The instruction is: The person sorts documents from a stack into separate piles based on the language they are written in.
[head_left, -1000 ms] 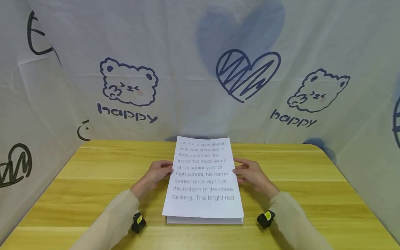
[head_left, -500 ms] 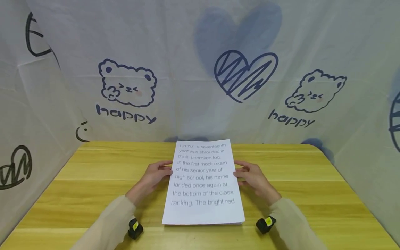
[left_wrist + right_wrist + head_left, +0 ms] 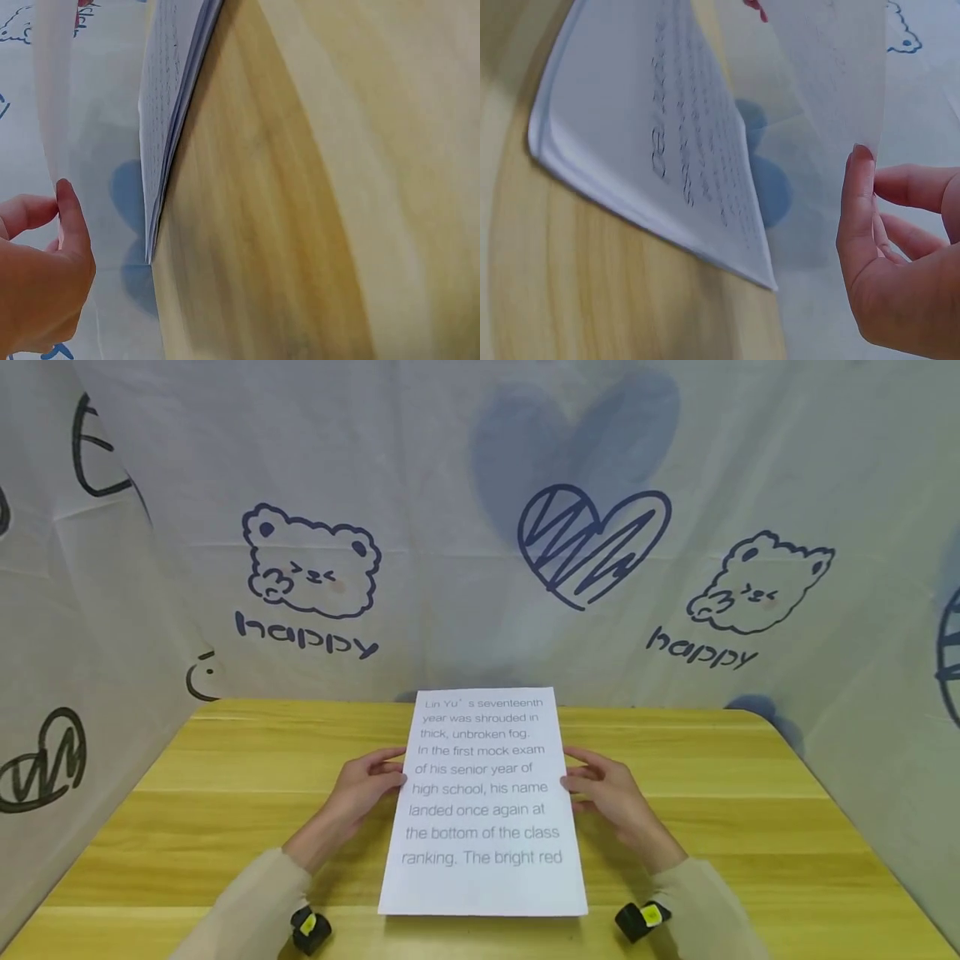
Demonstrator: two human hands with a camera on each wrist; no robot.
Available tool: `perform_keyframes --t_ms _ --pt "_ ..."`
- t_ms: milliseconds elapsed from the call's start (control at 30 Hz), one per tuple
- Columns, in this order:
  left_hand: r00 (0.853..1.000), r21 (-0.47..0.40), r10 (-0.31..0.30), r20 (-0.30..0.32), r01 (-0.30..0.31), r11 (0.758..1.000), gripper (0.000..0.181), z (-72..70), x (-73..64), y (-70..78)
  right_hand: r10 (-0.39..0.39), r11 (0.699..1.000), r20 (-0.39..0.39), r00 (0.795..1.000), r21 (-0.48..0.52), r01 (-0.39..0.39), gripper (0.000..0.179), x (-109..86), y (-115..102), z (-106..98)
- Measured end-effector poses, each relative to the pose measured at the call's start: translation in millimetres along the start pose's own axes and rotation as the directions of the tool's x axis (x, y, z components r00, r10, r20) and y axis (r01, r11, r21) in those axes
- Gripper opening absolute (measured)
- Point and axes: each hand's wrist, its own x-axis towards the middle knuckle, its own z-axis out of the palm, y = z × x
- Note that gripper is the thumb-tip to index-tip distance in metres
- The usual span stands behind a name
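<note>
A printed sheet of white paper is held up level at the middle of the table. At its left edge my left hand pinches it between thumb and fingers. My right hand pinches the opposite edge the same way. Both wrist views show a gap under the sheet. Below it a stack of printed paper lies on the table, its layered edges visible in the left wrist view too. From the head view the raised sheet hides that stack.
The wooden table spreads out on both sides of the paper. A white cloth with bear and heart drawings hangs behind it and along the sides. Black wrist devices sit near each beige sleeve.
The sheet looks larger and its near edge sits lower in the head view, now covering the stack edge seen earlier. Both hands have come slightly nearer, the left also shifting left.
</note>
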Motion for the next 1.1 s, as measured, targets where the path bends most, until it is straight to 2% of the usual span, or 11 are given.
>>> perform_keyframes --t_ms 333,600,833,1100 --pt "1.0 0.011 -0.02 -0.014 0.02 1.0 0.043 -4.5 -4.3 4.3 -0.019 0.998 -0.022 1.0 0.065 0.021 0.048 -7.9 -4 6" --pt "0.999 -0.023 -0.046 -0.023 0.045 0.999 0.043 -13.3 -3.3 4.6 -0.016 0.996 -0.021 1.0 0.082 0.017 0.048 -6.3 -7 17" --pt "0.998 -0.002 -0.062 -0.009 0.062 0.998 0.042 -29.6 0.8 2.2 0.0 0.998 -0.032 0.999 0.066 0.002 0.047 2.5 -9 36" --pt "0.998 0.039 -0.064 -0.006 0.064 0.997 0.056 -55.4 4.9 3.2 0.008 0.999 -0.011 1.0 0.041 -0.008 0.05 15.4 -14 61"
